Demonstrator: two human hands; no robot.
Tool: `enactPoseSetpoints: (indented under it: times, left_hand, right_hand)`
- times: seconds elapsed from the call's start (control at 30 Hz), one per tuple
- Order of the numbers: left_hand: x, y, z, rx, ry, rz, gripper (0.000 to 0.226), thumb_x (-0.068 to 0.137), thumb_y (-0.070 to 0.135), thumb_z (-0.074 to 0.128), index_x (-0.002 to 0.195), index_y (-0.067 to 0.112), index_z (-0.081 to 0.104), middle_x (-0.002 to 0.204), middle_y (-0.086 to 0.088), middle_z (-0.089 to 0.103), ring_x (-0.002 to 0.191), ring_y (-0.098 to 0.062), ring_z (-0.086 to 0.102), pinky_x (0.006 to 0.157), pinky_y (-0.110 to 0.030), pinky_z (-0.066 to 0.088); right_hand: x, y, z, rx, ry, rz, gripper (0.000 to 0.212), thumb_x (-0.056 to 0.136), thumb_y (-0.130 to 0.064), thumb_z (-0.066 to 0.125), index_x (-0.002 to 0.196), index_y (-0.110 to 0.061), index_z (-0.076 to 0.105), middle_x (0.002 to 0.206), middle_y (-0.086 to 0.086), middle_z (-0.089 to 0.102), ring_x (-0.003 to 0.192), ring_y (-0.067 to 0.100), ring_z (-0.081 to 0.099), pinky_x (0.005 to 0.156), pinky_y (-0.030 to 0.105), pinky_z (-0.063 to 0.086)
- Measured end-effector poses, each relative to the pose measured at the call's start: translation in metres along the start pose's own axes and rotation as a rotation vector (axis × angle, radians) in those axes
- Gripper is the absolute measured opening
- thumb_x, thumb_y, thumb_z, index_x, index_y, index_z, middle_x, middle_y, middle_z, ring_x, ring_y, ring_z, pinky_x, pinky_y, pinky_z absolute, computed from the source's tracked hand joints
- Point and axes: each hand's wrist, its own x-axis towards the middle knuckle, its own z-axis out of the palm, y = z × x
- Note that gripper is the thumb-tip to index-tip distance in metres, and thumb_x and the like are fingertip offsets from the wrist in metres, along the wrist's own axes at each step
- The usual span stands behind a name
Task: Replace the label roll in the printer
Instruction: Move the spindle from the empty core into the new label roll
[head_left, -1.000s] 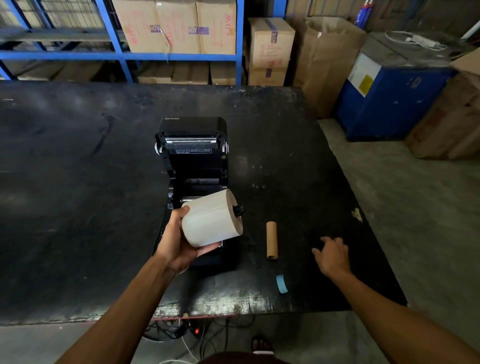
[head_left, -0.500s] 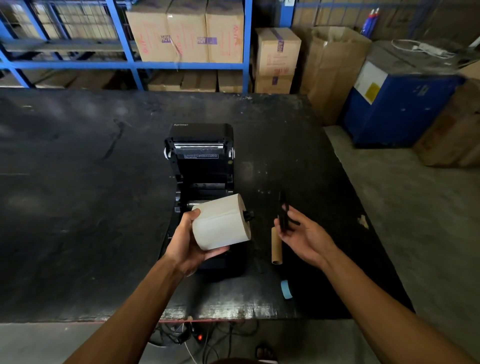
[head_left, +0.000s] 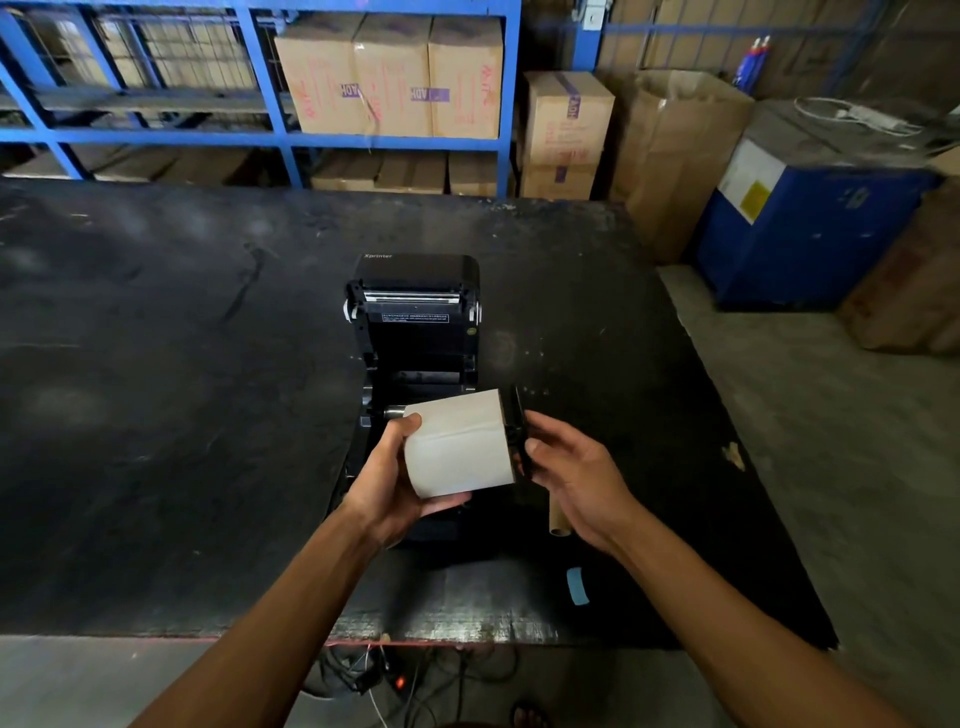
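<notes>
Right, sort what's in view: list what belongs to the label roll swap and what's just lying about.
Part of the job:
- white label roll, held in the left hand
- black end piece at the roll's right end, under the right hand
- printer, lid open
- empty cardboard core on the table

Lying about:
- blue scrap
- cardboard boxes
- blue machine

Head camera, looking down over table (head_left: 156, 415).

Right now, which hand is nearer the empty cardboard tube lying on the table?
Right. The right hand is directly above the cardboard tube, partly covering it, while pressing a black flange onto the label roll. The left hand holds the roll's far side.
</notes>
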Motion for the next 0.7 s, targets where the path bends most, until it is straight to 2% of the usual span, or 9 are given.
enactPoseSetpoints:
  times: [0.1,0.27,0.4,0.5,0.57,0.7]
  left_hand:
    - [-0.0001,-0.0005,0.0021,0.013,0.016,-0.012,0.037,0.087,0.045,0.058,0.114,0.021,0.064,0.093,-0.01,0.079,0.106,-0.037,0.067,0.076,-0.056,0.059]
    - [-0.0033,-0.0022,0.0054,0.02,0.024,-0.027,0.038,0.086,0.046,0.06,0.114,0.022,0.063,0.104,-0.014,0.075,0.105,-0.037,0.068,0.072,-0.054,0.06]
    - [-0.0045,-0.0027,0.007,0.012,0.033,-0.02,0.037,0.087,0.045,0.058,0.116,0.022,0.062,0.113,-0.015,0.07,0.108,-0.038,0.066,0.075,-0.055,0.059]
    - [-0.0035,-0.0033,0.0073,0.02,0.039,-0.004,0.034,0.088,0.044,0.057,0.113,0.021,0.063,0.097,-0.012,0.078,0.103,-0.036,0.067,0.076,-0.056,0.06]
    - [-0.0039,-0.0038,0.0073,0.034,0.039,-0.005,0.033,0.088,0.044,0.057,0.112,0.022,0.064,0.096,-0.011,0.078,0.103,-0.036,0.068,0.08,-0.058,0.059]
    - [-0.0068,-0.0039,0.0085,0.048,0.041,-0.017,0.032,0.09,0.043,0.056,0.113,0.022,0.062,0.11,-0.014,0.07,0.105,-0.037,0.067,0.081,-0.058,0.058]
  right_hand:
    - [-0.0017,0.0005,0.0033,-0.173,0.057,-0.071,0.035,0.089,-0.005,0.063,0.119,-0.023,0.066,0.118,0.003,0.067,0.107,0.018,0.066,0.093,0.041,0.054]
    - [-0.0036,0.0008,0.005,-0.246,0.087,-0.112,0.037,0.089,-0.004,0.062,0.112,-0.032,0.067,0.114,-0.001,0.068,0.106,0.015,0.065,0.09,0.036,0.056]
    - [-0.0065,0.0011,0.0055,-0.265,0.095,-0.12,0.034,0.088,-0.007,0.064,0.113,-0.03,0.067,0.112,-0.001,0.069,0.104,0.014,0.066,0.086,0.032,0.057]
    - [-0.0086,0.0,0.0067,-0.278,0.1,-0.131,0.034,0.087,-0.007,0.065,0.111,-0.032,0.065,0.107,-0.001,0.069,0.1,0.014,0.067,0.078,0.025,0.057]
    - [-0.009,-0.0023,0.0073,-0.296,0.074,-0.111,0.038,0.087,-0.006,0.065,0.115,-0.032,0.064,0.106,-0.001,0.067,0.099,0.015,0.066,0.075,0.023,0.057]
    - [-0.0084,-0.0054,0.0073,-0.325,0.023,-0.075,0.041,0.088,-0.006,0.065,0.122,-0.028,0.062,0.115,-0.002,0.066,0.107,0.015,0.063,0.083,0.029,0.057]
